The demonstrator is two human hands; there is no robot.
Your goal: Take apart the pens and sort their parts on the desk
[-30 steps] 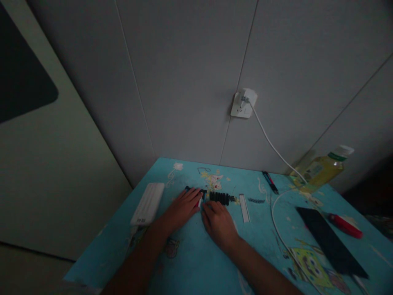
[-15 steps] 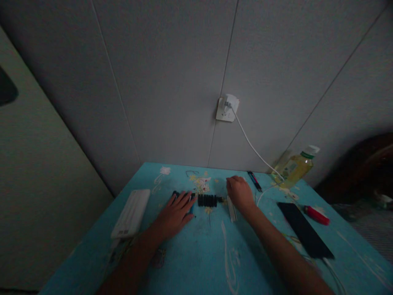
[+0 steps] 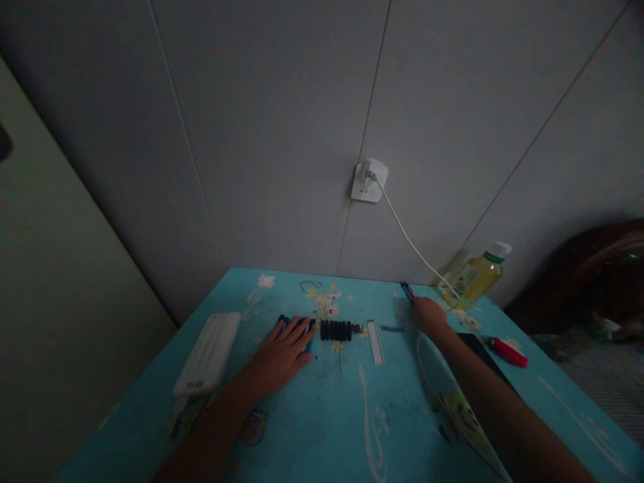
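My left hand point(image 3: 284, 352) lies flat with its fingers spread over a dark and blue object point(image 3: 309, 345), most of which is hidden beneath it. Just right of those fingers is a row of black ribbed pieces point(image 3: 336, 331), with a small dark part point(image 3: 357, 329) at its end. A narrow white strip point(image 3: 375, 342) and a thin dark row of small bits point(image 3: 392, 329) follow further right. At the back right, the fingers of my right hand point(image 3: 430, 316) are closed around the near end of a red-and-black utility knife point(image 3: 408, 292), which lies on the table.
A white power bank-like block point(image 3: 208, 352) lies at the left. Toward the right are a bottle of yellow liquid point(image 3: 475, 278), a red-handled tool point(image 3: 508, 352) and a black flat slab point(image 3: 483, 352) partly under my forearm. A white cable point(image 3: 402, 228) hangs from the wall socket point(image 3: 369, 181).
My right hand has moved right from beside the white strip to the utility knife, uncovering the thin dark row. My left hand stays in place. The view has shifted slightly.
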